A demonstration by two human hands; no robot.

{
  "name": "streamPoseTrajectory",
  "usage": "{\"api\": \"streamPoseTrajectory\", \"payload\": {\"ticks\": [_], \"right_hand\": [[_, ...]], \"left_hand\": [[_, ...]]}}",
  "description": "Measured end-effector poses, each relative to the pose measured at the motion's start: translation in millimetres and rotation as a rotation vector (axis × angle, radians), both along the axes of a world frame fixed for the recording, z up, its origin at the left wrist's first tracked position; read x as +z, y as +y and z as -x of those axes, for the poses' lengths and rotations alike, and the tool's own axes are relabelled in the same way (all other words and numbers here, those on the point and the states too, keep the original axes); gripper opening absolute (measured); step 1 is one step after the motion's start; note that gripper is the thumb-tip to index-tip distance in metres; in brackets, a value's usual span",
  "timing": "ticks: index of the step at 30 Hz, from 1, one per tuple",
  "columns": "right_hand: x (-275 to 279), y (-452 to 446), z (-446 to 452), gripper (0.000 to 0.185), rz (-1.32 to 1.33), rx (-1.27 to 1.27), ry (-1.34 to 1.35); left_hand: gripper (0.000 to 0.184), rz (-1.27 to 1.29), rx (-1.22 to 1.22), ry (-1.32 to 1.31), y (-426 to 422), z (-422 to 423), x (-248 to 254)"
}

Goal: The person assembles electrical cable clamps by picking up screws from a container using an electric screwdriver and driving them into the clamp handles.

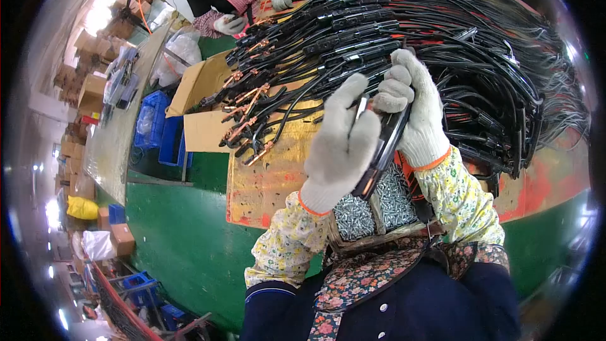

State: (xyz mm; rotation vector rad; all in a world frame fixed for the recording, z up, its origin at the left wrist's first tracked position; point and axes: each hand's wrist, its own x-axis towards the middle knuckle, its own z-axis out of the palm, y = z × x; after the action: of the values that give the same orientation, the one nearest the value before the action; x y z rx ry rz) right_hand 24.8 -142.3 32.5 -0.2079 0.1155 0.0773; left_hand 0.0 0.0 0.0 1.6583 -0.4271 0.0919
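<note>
My right hand (416,107), in a white knit glove, is wrapped round a black handle-like part (386,158) that slants down towards my lap. Close to its left side is my left hand (344,142), also gloved, with thumb and fingers round a small shiny piece (361,107); what that piece is cannot be made out. Below both hands, a wooden box (377,209) holds many small silver screws (396,199). Beside the box, under my right wrist, hangs a red and black tool (416,192), partly hidden by my sleeve.
Black cables (353,31) with copper-coloured ends (243,120) cover the worktable (265,192). Across it, a co-worker's gloved hands (230,24) are near the cables. Cardboard (205,131) lies at the table's left edge, with blue crates (151,120) beyond.
</note>
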Motion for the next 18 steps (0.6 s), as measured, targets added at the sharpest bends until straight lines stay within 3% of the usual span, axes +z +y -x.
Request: {"api": "streamPoseTrajectory", "payload": {"ticks": [1, 5, 10, 13, 15, 18], "right_hand": [[-1, -5, -3, 0.011, -0.036, 0.021, -0.039], [-1, 8, 3, 0.010, 0.118, -0.059, -0.021], [6, 15, 11, 0.008, 0.224, -0.038, 0.074], [-5, 12, 1, 0.009, 0.231, 0.016, -0.023], [-7, 11, 0, 0.023, 0.244, 0.059, -0.078], [-9, 19, -4, 0.014, 0.395, -0.127, -0.062]], "left_hand": [[0.051, -0.050, 0.106, -0.226, -8, 4, 4], [0.044, -0.145, 0.072, -0.044, 4, 22, 22], [0.027, 0.152, -0.021, -0.330, -1, 17, -4], [0.020, 0.026, 0.009, -0.374, 5, 25, -8], [0.017, -0.066, 0.024, -0.270, 11, 31, -7], [0.022, -0.037, 0.025, -0.207, 13, 28, -34]]}}
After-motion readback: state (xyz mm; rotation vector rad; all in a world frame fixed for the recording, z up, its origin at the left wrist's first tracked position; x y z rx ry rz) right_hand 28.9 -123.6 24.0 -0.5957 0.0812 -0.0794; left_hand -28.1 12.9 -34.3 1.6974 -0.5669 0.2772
